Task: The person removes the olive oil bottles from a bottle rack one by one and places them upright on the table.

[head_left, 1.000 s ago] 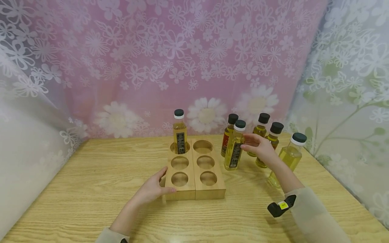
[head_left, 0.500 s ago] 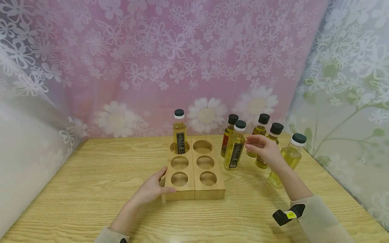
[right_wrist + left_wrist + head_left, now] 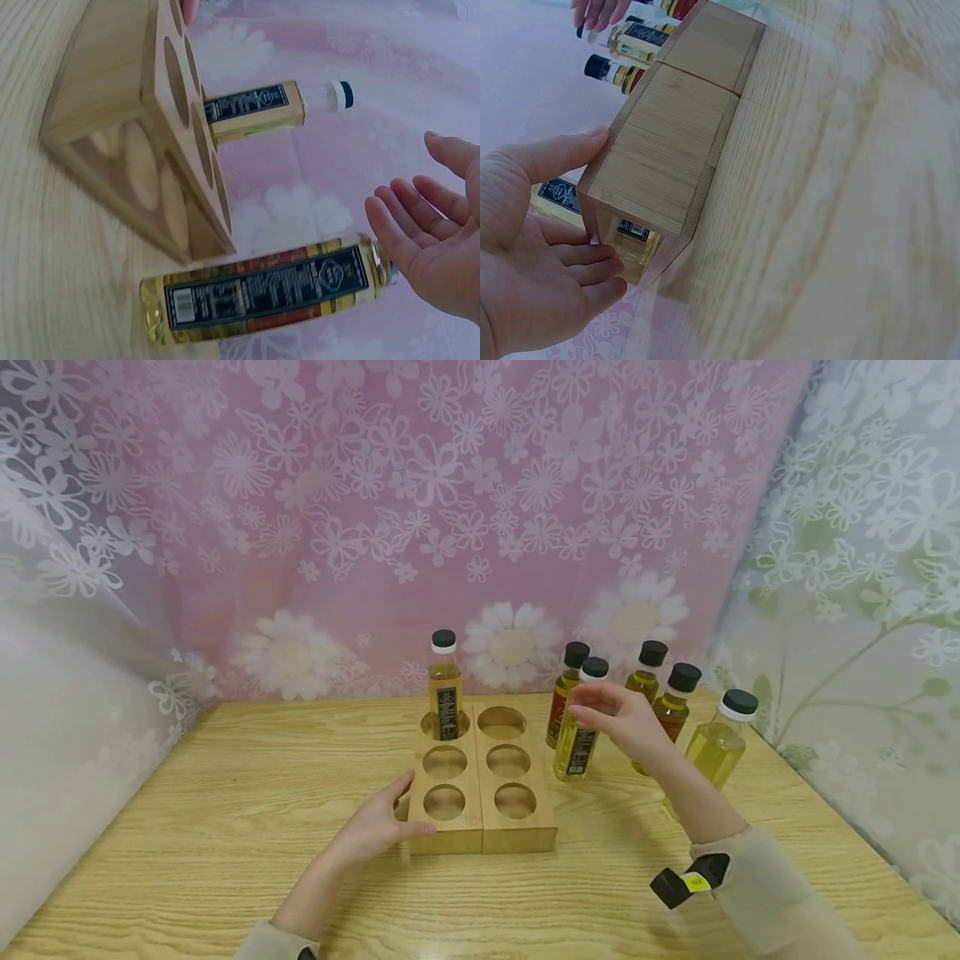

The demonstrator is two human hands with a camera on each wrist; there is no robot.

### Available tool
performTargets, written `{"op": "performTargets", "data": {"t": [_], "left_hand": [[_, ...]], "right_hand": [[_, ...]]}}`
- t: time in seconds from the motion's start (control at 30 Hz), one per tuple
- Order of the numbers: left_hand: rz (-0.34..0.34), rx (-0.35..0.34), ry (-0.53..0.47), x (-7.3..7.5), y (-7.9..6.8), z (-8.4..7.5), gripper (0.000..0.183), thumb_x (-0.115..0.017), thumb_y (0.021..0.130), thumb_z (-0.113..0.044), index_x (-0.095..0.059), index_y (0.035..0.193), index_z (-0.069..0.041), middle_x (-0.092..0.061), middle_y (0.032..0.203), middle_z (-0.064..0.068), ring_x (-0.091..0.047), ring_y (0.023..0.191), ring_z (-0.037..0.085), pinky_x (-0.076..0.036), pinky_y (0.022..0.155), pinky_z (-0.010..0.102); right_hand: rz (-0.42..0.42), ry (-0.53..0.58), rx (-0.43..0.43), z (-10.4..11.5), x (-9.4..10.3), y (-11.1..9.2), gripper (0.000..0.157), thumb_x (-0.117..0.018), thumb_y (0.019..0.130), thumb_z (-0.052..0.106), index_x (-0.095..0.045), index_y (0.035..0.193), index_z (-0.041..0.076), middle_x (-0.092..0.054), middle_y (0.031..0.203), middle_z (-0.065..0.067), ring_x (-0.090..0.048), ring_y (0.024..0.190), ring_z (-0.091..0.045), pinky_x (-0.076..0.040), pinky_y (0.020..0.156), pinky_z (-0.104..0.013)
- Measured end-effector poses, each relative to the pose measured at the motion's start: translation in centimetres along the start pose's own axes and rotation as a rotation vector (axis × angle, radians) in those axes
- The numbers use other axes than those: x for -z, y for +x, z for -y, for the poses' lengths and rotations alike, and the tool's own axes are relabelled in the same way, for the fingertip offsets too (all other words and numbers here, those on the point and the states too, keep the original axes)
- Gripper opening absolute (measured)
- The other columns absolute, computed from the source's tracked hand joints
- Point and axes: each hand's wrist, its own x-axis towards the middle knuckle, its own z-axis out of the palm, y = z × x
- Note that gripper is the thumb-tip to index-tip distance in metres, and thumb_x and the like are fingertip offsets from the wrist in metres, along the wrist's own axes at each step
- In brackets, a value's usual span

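Observation:
A two-block wooden bottle rack with several round holes stands on the table. My left hand holds its near left corner, thumb on the front top edge and fingers at the side; the left wrist view shows this hand close up. An oil bottle with a dark cap and black label stands upright in the back left hole. My right hand hovers before a second black-labelled oil bottle, hiding its upper part. In the right wrist view its loosely bent fingers hold nothing, near that bottle's neck.
A red-labelled bottle stands behind the second bottle. Further right are two black-capped bottles and a larger clear bottle of yellow oil, partly behind the right arm. A flowered curtain hangs along the table's back edge.
My right hand has drawn back off the second bottle, then moved left in front of its upper part. The bottles and rack stand where they were; the left hand stays on the rack.

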Motion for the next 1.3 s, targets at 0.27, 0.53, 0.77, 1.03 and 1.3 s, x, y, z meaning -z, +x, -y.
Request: {"op": "performTargets", "data": {"t": [0.27, 0.53, 0.77, 1.03, 1.3], "left_hand": [[0.002, 0.004, -0.004, 0.0, 0.1, 0.1, 0.095, -0.078, 0.075, -0.027, -0.021, 0.146, 0.001, -0.025, 0.148, 0.021, -0.024, 0.131, 0.047, -0.029, 0.101, 0.056], [0.006, 0.003, -0.007, 0.0, 0.1, 0.2, 0.095, -0.078, 0.075, -0.027, -0.021, 0.146, 0.001, -0.024, 0.149, 0.020, -0.024, 0.131, 0.046, -0.029, 0.101, 0.056], [-0.002, 0.001, -0.013, -0.1, 0.0, 0.1, 0.095, -0.078, 0.075, -0.026, -0.021, 0.146, 0.001, -0.024, 0.148, 0.021, -0.023, 0.131, 0.047, -0.028, 0.102, 0.056], [-0.002, -0.006, -0.006, 0.0, 0.0, 0.0, 0.095, -0.078, 0.075, -0.026, -0.021, 0.146, 0.002, -0.024, 0.149, 0.020, -0.024, 0.131, 0.047, -0.029, 0.102, 0.055], [0.006, -0.011, -0.022, 0.1, 0.0, 0.1, 0.096, -0.078, 0.075, -0.026, -0.021, 0.146, 0.001, -0.023, 0.150, 0.019, -0.023, 0.132, 0.046, -0.029, 0.102, 0.055]], "right_hand": [[0.078, 0.025, 0.045, 1.8, -1.9, 1.7, 0.042, -0.062, 0.091, 0.022, -0.053, 0.124, -0.001, -0.058, 0.115, -0.018, -0.059, 0.104, -0.032, -0.051, 0.083, -0.035], [0.100, 0.047, 0.052, 3.2, -3.9, 3.4, 0.043, -0.063, 0.090, 0.018, -0.052, 0.127, -0.001, -0.057, 0.117, -0.019, -0.059, 0.104, -0.028, -0.050, 0.085, -0.039], [0.114, -0.015, 0.038, 3.6, -5.6, 5.0, 0.048, -0.066, 0.088, 0.023, -0.052, 0.130, 0.003, -0.060, 0.115, -0.014, -0.058, 0.105, -0.024, -0.045, 0.091, -0.041], [0.102, -0.013, 0.036, 3.5, -7.7, 7.1, 0.052, -0.068, 0.086, 0.025, -0.051, 0.131, 0.003, -0.060, 0.115, -0.014, -0.057, 0.106, -0.024, -0.046, 0.091, -0.037], [0.081, -0.068, 0.016, 3.1, -9.3, 9.1, 0.061, -0.070, 0.084, 0.031, -0.048, 0.136, 0.008, -0.056, 0.124, -0.014, -0.055, 0.110, -0.025, -0.045, 0.091, -0.040]]}}
